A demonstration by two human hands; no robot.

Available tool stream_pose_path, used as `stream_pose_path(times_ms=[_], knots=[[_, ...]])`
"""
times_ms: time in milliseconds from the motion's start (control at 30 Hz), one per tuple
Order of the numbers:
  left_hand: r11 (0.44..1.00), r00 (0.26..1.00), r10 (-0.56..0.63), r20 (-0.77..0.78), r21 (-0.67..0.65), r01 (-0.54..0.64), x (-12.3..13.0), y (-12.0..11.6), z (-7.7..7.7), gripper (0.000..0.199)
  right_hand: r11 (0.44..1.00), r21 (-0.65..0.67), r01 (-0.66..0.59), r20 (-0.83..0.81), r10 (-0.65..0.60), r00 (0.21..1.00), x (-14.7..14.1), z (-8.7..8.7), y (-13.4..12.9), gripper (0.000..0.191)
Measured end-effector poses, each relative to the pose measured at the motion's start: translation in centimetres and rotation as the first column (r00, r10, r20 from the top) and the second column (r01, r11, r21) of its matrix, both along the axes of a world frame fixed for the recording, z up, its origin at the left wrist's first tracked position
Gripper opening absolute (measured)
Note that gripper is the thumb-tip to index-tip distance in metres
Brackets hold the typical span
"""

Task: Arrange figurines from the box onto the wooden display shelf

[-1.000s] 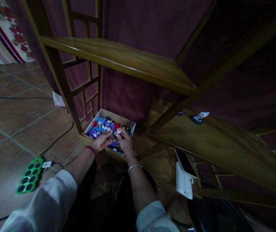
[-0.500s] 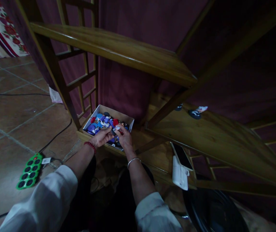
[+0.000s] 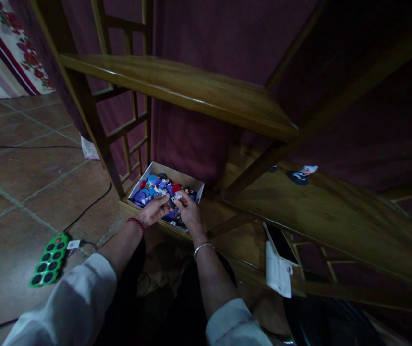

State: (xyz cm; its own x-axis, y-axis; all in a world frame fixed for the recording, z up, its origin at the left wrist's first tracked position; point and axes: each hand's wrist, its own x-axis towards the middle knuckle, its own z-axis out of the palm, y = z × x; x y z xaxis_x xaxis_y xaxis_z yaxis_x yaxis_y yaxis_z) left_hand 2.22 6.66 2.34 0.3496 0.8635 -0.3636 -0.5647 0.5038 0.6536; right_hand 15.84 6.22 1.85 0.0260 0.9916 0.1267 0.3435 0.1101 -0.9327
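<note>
Little changed: left hand (image 3: 155, 210) and right hand (image 3: 188, 210) stayed pinched on the small figurine (image 3: 172, 201), box (image 3: 188, 182) beneath them; handling likely wasn't finished yet.

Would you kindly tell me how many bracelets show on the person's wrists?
2: a red beaded bracelet around the wrist of the left hand, and a silvery bracelet around the wrist of the right hand. The sleeves might hide others.
</note>
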Motion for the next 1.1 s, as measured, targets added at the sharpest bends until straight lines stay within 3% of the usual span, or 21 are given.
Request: stream_pose_path(times_ms=[267,533,1100], knots=[[1.000,1.000,-0.008,0.019,0.017,0.007,0.04,0.08,-0.54,0.014,1.000,-0.002,0.007,-0.033,-0.007,0.999,-0.09,0.22,-0.10,0.027],[1.000,1.000,0.027,0.016,-0.009,-0.026,0.15,-0.14,0.03,0.013,0.999,0.032,-0.006,-0.050,0.007,0.999,-0.19,-0.02,-0.10,0.027],[0.999,1.000,0.026,-0.009,-0.034,-0.026,0.10,-0.25,0.06,0.011,0.999,0.007,0.052,0.033,-0.052,0.998,-0.11,0.04,-0.27,0.030]])
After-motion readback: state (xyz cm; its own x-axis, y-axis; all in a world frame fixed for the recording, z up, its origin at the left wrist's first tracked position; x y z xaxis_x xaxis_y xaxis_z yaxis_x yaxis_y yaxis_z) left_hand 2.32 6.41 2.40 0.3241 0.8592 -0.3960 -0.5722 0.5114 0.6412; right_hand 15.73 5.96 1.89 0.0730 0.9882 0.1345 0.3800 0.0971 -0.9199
